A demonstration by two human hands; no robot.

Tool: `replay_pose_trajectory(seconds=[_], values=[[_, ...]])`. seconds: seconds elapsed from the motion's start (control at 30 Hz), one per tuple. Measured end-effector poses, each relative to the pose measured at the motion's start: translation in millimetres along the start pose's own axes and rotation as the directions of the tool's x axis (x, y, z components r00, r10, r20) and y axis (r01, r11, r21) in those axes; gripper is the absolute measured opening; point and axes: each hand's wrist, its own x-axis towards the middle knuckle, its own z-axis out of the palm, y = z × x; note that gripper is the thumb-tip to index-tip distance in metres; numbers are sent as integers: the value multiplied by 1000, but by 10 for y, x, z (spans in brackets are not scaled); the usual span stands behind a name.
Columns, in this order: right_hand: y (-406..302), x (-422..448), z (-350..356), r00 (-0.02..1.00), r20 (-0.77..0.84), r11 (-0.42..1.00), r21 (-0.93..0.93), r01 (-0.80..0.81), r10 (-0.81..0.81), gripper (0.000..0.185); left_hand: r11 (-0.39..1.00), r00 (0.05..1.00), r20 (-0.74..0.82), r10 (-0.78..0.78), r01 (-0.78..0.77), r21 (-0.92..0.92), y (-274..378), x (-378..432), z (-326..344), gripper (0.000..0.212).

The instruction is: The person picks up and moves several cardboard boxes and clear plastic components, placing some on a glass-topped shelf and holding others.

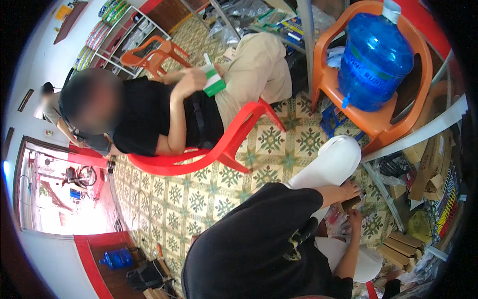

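Note:
My left hand [350, 190] rests over a small brown box [351, 203], with its fingers curled on the upper side. Just below, my right hand [354, 217] has its fingers pinched at the edge of a clear plastic bag [336, 220] with red print. The plastic lies between my knees, around and beside the box. How far the box sits inside it is hard to tell. Both hands are small in view. My white-trousered left knee [338, 155] rises beside them.
A seated person in a red plastic chair [209, 160] holds a green and white box [214, 80]. A blue water bottle [375, 61] stands on an orange chair [373, 116]. Several brown cartons [401, 248] lie to the right by a metal-framed shelf [384, 198]. Another person stands farther back.

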Motion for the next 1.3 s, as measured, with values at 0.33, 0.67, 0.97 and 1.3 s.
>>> replay_pose_trajectory(seconds=[0.33,0.67,0.97,1.3], values=[[-248,117,32,999,-22,999,-5,37,-37,28,1000,990,138,5,-2,-25,-88,-61,-162,95],[-454,151,74,1000,-19,977,-212,4,-8,36,953,985,-149,-90,42,-299,-381,-152,23,28],[79,-57,-253,805,-547,969,54,-243,232,23,998,992,119,45,-39,-56,-169,-24,-265,82],[1078,159,-22,656,-417,746,85,-661,629,33,999,986,165,-37,32,37,-175,-82,-336,99]])
